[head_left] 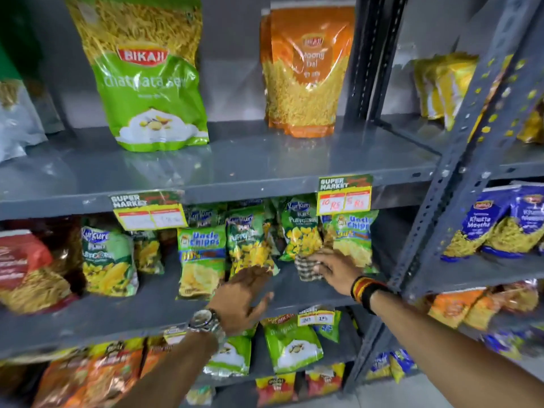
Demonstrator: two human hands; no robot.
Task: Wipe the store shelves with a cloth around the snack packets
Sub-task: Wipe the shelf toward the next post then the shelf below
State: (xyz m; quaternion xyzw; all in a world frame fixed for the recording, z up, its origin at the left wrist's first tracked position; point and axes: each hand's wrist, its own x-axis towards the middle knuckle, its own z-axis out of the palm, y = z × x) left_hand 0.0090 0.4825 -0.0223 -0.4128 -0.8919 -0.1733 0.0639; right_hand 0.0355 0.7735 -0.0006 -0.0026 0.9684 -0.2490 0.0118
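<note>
- Grey metal shelves (235,160) fill the view, with a second rack (459,148) of the same kind standing at an angle on the right.
- On the top shelf a big green bag (153,92) stands upright, and an orange bag (306,75) stands well apart to its right.
- Below, the middle shelf (141,313) holds a row of small green snack packets (200,260), some upright and some leaning on each other.
- Two yellow price tags (344,195) hang from the front lip of the top shelf.
- At the right end of that row the right hand (335,267), with red, yellow and black bands at the wrist, presses a checked cloth (307,267) flat on the middle shelf; its fingers lie spread over the cloth, just in front of two packets.
- At the middle of the row the left hand (244,298), with a metal watch (204,320) on the wrist, reaches in with fingers loosely spread; the fingertips touch the bottom of a packet (250,245), and no firm grasp shows.
</note>
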